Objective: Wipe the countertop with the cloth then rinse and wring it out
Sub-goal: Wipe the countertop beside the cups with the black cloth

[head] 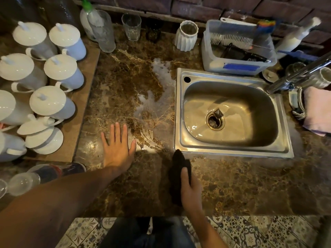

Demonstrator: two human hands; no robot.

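A dark cloth (177,174) lies bunched on the brown marble countertop (125,81), just in front of the sink's near left corner. My right hand (190,191) grips the cloth from its right side. My left hand (117,146) rests flat on the countertop with fingers spread, left of the cloth and apart from it. White foam and wet streaks (159,90) cover the counter between my left hand and the steel sink (179,113). The sink basin holds a little water around the drain (215,120). The chrome tap (297,76) reaches in from the right.
Several white lidded mugs (52,102) stand on a board at the left. A spray bottle (89,18), a glass (131,26) and a white ribbed vase (186,35) line the back. A plastic tub with brushes (238,51) sits behind the sink. A pink cloth (317,110) lies at right.
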